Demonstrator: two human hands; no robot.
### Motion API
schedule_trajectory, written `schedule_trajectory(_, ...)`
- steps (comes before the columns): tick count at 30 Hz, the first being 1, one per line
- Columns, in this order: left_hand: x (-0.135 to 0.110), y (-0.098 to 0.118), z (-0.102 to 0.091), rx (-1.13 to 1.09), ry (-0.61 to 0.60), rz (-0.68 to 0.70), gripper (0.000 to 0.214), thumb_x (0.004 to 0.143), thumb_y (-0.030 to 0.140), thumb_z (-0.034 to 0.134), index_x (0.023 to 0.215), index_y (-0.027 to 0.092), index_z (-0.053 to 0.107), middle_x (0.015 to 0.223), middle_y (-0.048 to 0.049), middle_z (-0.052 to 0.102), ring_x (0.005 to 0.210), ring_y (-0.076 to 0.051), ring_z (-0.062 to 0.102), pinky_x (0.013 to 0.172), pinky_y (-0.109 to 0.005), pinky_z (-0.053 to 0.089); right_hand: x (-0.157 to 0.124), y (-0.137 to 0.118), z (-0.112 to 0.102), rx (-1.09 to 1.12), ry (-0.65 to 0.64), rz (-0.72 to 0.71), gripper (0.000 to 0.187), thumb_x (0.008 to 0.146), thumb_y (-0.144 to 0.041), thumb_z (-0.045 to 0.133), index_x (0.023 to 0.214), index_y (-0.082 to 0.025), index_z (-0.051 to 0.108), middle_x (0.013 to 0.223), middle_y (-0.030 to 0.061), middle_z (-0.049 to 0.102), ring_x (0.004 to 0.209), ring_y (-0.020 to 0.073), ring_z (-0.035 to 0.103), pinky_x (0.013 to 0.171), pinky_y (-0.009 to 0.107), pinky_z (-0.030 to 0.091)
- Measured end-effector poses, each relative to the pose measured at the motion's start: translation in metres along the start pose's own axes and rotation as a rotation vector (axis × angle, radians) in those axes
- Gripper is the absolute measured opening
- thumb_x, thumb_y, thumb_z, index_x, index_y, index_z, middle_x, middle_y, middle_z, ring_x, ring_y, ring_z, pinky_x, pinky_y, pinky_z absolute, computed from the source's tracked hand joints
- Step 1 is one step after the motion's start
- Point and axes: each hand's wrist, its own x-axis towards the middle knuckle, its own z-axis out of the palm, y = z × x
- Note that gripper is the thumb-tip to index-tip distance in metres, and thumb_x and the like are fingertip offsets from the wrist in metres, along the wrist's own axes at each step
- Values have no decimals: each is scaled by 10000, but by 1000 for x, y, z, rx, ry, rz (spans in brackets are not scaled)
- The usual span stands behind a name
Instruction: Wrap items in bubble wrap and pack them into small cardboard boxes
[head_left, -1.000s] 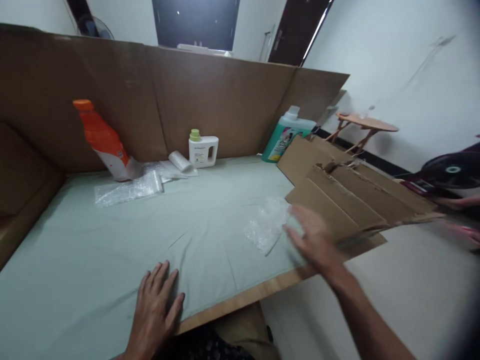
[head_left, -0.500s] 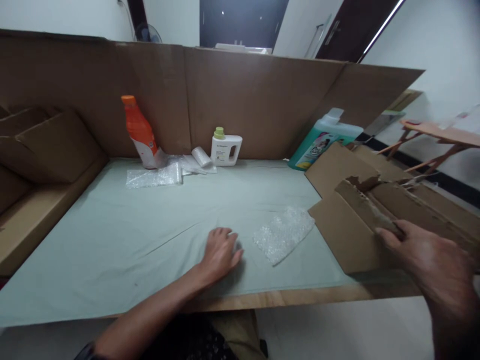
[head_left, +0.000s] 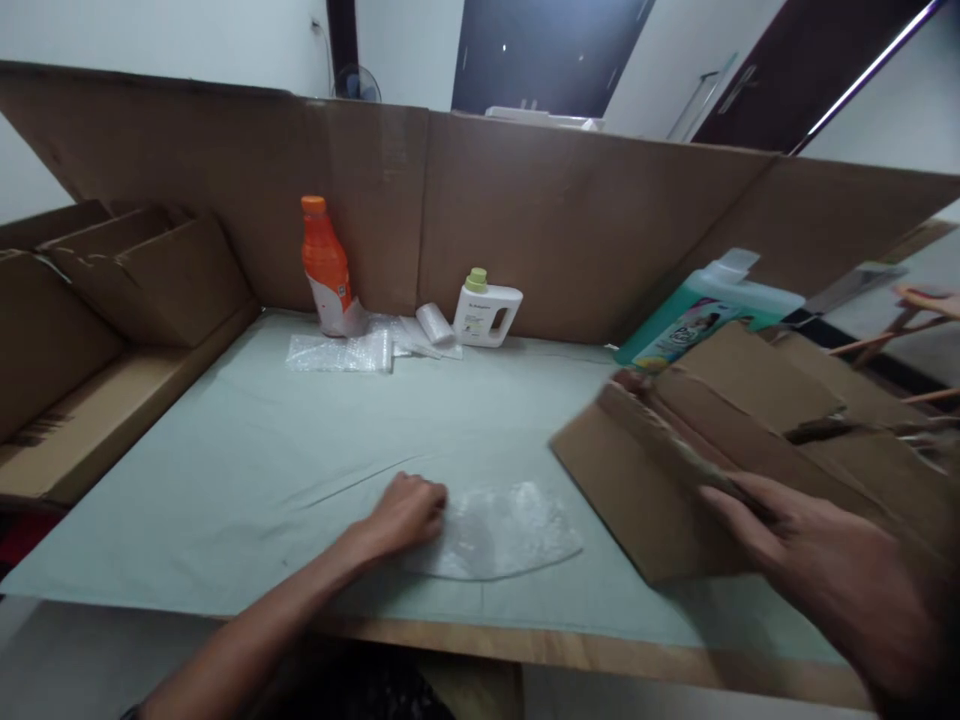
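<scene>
My left hand (head_left: 405, 512) rests on the pale green cloth (head_left: 247, 450), fingers curled onto the near edge of a sheet of bubble wrap (head_left: 504, 530) lying flat on the cloth. At the lower right, my right hand (head_left: 832, 580) grips a flattened cardboard box (head_left: 675, 470) by its torn upper edge; the box is tilted over the table's right side. Motion blurs both the box and that hand.
Against the cardboard back wall (head_left: 525, 220) stand an orange bottle (head_left: 324, 262), a small white jug (head_left: 487, 312) with a green cap and, further right, a teal detergent jug (head_left: 697, 312). More bubble wrap (head_left: 352, 350) lies near the orange bottle. Cardboard boxes (head_left: 97, 300) sit on the left.
My left hand slid right and closed on the bubble wrap, which has shifted toward me. My right hand went from the wrap to the cardboard box and pulled it leftward over the table.
</scene>
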Motion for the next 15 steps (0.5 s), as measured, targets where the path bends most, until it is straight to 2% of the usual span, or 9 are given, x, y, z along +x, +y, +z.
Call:
schedule_trajectory(2, -35, -40, -13, 9, 39, -62, 316, 734, 93, 522, 958, 197, 718, 972, -104, 770, 941, -271, 711, 849, -379, 497, 21, -63, -1, 179, -16, -198, 331, 911, -432, 491, 899, -242, 762, 829, 84, 787, 713, 267, 699, 647, 364, 474)
schedule_trajectory(4, -64, -71, -18, -13, 97, -123, 332, 730, 119, 529, 992, 212, 710, 972, -84, 761, 913, -264, 708, 836, -382, 515, 43, -122, 2, 317, -55, -379, 282, 927, -333, 493, 934, -238, 758, 884, 64, 794, 744, 236, 699, 692, 350, 470)
schedule_trajectory(6, -85, -91, -15, -111, 216, -156, 359, 746, 212, 581, 1087, 224, 692, 979, -74, 742, 899, -260, 701, 832, -392, 538, 61, -174, 9, 386, -109, -487, 235, 920, -250, 516, 950, -231, 749, 909, 61, 789, 783, 218, 690, 725, 337, 461)
schedule_trajectory(8, -97, -102, -9, -229, 386, -190, 492, 760, 318, 624, 1240, 212, 631, 1033, -86, 709, 929, -262, 693, 847, -406, 556, 73, -214, 14, 400, -146, -545, 208, 910, -200, 533, 934, -224, 738, 872, 61, 776, 765, 208, 667, 715, 329, 445)
schedule_trajectory(10, -101, -108, -5, -308, 541, -235, 594, 784, 366, 619, 1345, 182, 553, 1139, -121, 661, 992, -266, 682, 869, -419, 563, 76, -237, 15, 422, -129, -583, 205, 915, -177, 533, 959, -223, 727, 878, 64, 766, 789, 217, 658, 737, 345, 446)
schedule_trajectory(11, -100, -110, -4, -337, 603, -253, 609, 799, 373, 607, 1368, 173, 529, 1199, -138, 632, 1033, -270, 672, 886, -426, 562, 75, -241, 14, 447, -98, -595, 213, 921, -179, 537, 1017, -228, 719, 952, 73, 766, 865, 236, 666, 788, 370, 456)
schedule_trajectory(13, -93, -114, -6, -388, 686, -261, 613, 821, 378, 591, 1391, 170, 500, 1296, -160, 577, 1104, -278, 647, 916, -440, 556, 69, -234, 10, 509, 8, -564, 279, 927, -221, 573, 1188, -249, 669, 1204, 94, 717, 1096, 285, 639, 938, 445, 444)
schedule_trajectory(15, -82, -120, -12, -441, 733, -247, 631, 831, 380, 592, 1418, 187, 469, 1366, -168, 536, 1159, -286, 621, 942, -456, 546, 57, -215, 12, 557, 116, -429, 410, 915, -302, 630, 1321, -275, 589, 1389, 103, 614, 1265, 319, 562, 1049, 501, 400)
